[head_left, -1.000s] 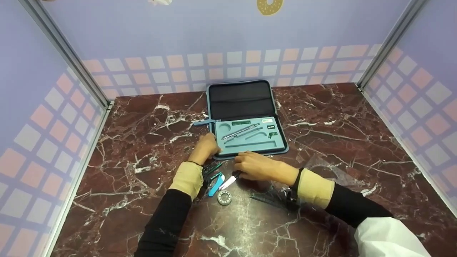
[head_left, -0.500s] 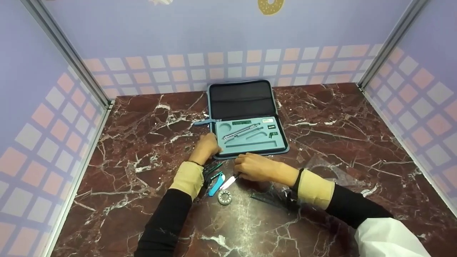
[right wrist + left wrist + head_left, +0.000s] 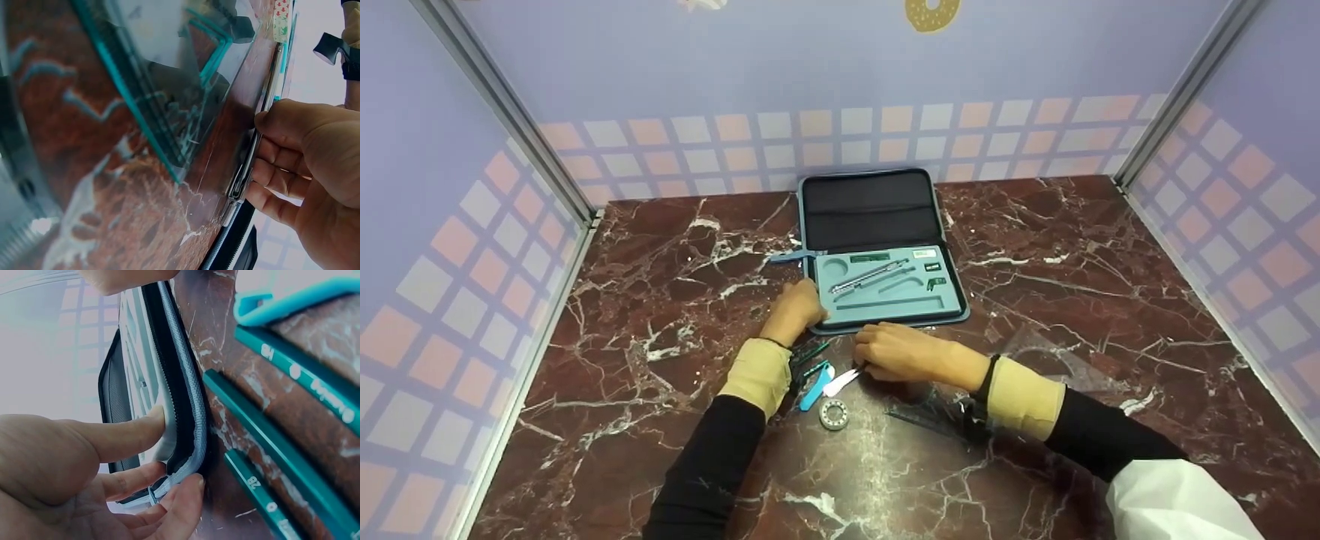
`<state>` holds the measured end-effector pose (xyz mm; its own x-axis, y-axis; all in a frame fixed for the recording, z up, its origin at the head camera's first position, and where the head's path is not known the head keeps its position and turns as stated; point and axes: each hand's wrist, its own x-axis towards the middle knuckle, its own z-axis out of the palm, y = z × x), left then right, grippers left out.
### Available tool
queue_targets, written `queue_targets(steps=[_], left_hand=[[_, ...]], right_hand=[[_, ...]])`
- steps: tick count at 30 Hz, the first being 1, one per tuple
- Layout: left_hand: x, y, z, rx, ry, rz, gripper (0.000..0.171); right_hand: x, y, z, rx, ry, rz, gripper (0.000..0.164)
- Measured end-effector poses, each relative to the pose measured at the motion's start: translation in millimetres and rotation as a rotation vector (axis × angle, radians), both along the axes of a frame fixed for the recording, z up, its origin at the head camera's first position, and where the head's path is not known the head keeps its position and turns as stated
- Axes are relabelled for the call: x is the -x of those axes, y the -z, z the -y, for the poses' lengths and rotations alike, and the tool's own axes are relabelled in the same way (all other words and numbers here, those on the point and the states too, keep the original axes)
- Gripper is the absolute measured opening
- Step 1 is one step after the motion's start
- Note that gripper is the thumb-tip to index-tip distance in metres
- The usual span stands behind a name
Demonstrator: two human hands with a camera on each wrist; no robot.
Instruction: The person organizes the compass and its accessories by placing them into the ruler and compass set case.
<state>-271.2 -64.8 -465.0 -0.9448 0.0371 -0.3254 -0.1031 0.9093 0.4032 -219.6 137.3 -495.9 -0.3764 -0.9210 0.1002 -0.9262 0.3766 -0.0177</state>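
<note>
My left hand (image 3: 799, 306) grips the near left corner of an open zip case (image 3: 964, 315); in the left wrist view its thumb presses the pale tray (image 3: 160, 439) and the fingers lie at the case's edge. A silver instrument (image 3: 870, 276) lies slanted in the tray. Just in front of the case, my right hand (image 3: 900, 351) pinches a slim metal compass (image 3: 247, 163) between thumb and fingers. In the head view the hand mostly hides it. Green pencils (image 3: 275, 439) lie by the left wrist, along with a blue-handled tool (image 3: 814, 390).
A white strip-like piece (image 3: 840, 382) and a round grey ring-shaped item (image 3: 833, 414) lie between the arms. Clear set squares (image 3: 1054, 360) lie under and beyond the right forearm. A blue strap (image 3: 789, 256) sticks out left of the case. Walls stand at the back and sides.
</note>
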Motion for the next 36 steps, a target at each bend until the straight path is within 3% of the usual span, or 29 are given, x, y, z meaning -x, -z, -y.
queue_targets(steps=[11, 20, 36], left_hand=[[1.7, 0.7, 0, -0.003, 0.008, -0.008, 0.046], [0.3, 0.7, 1, -0.029, -0.002, -0.005, 0.052], [-1.6, -0.4, 0, -0.015, 0.004, 0.001, 0.05]], right_hand=[[5.0, 1.5, -9, 0.022, -0.012, 0.029, 0.004], [5.7, -7.4, -24, 0.076, 0.002, 0.044, 0.009], [16.0, -59.6, -56, 0.114, 0.073, 0.048, 0.013]])
